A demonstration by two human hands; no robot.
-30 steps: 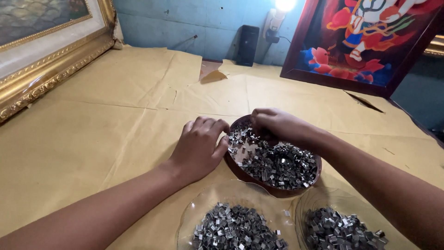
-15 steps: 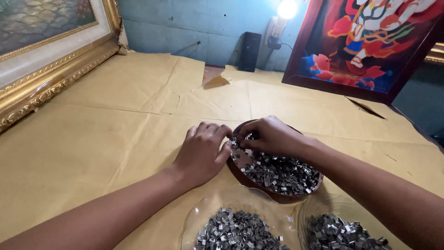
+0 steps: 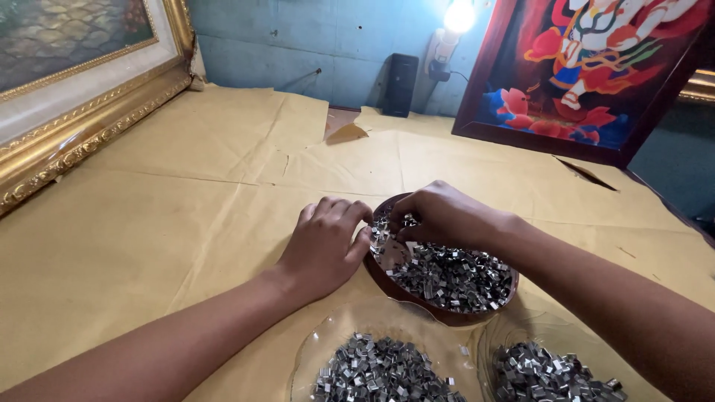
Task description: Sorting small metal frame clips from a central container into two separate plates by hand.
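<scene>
A shallow oval dark-brown wooden dish (image 3: 447,311), heaped with small shiny metal clips (image 3: 454,275), sits on the tan paper-covered table (image 3: 186,223), its long axis running from the far left toward the near right. The left hand (image 3: 324,246) rests curled against the dish's far-left rim, fingers bent and touching the clips there. The right hand (image 3: 447,216) arches over the same end, fingertips pinched together among the clips, though whether it grips any cannot be told.

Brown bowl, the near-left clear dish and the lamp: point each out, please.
brown bowl (image 3: 417,296), head view, on its near rim.
clear dish (image 3: 316,350), head view, on its bare left rim.
lamp (image 3: 459,15), head view, on the glowing bulb.
</scene>
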